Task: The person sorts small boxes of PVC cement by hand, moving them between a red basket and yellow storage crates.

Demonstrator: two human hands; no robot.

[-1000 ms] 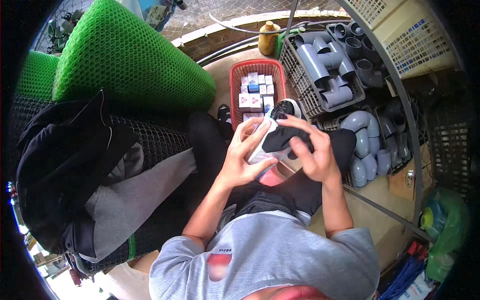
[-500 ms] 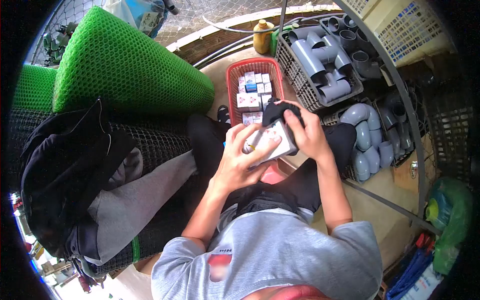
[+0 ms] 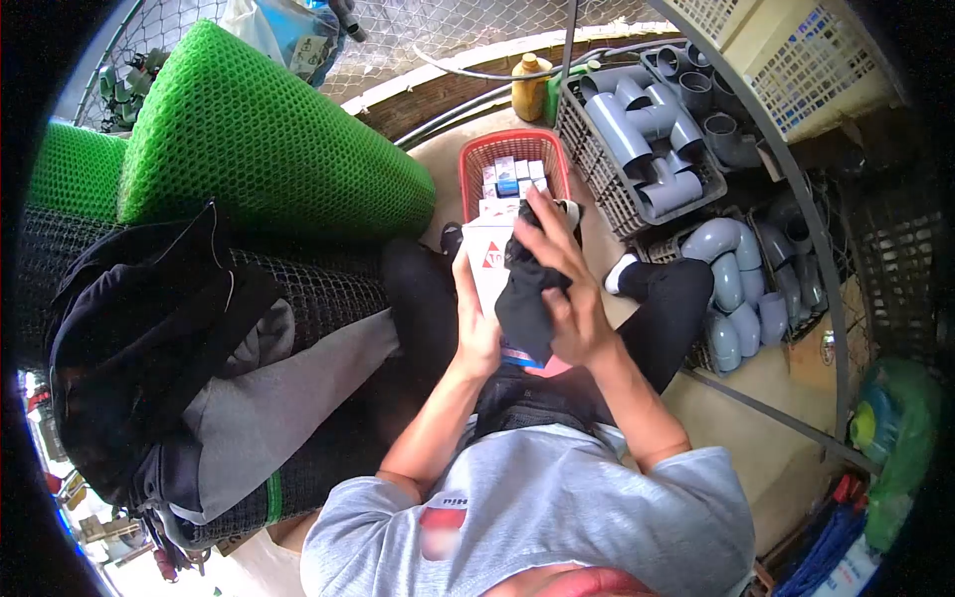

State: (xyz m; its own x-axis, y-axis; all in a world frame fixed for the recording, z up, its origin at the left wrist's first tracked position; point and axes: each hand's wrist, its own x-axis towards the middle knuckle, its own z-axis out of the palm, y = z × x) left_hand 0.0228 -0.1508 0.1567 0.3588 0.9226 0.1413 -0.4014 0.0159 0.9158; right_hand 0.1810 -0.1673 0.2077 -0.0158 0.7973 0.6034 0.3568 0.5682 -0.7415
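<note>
In front of my lap, my left hand grips a white box with a red triangle printed on it. A black cloth lies against the right part of the box, held under the fingers of my right hand. The cloth hides much of the box. Just beyond my hands stands a red plastic basket with several small white boxes in it, one with a blue side. My hands and the held box cover the basket's near part.
Grey crates of pipe fittings and pipe elbows stand to the right. A roll of green mesh lies at the left, near a dark jacket. A yellow bottle stands behind the basket. A metal bar crosses at right.
The box has turned, so its triangle face now shows upright beside my left fingers. My right hand has moved down and left, bringing the black cloth across the box.
</note>
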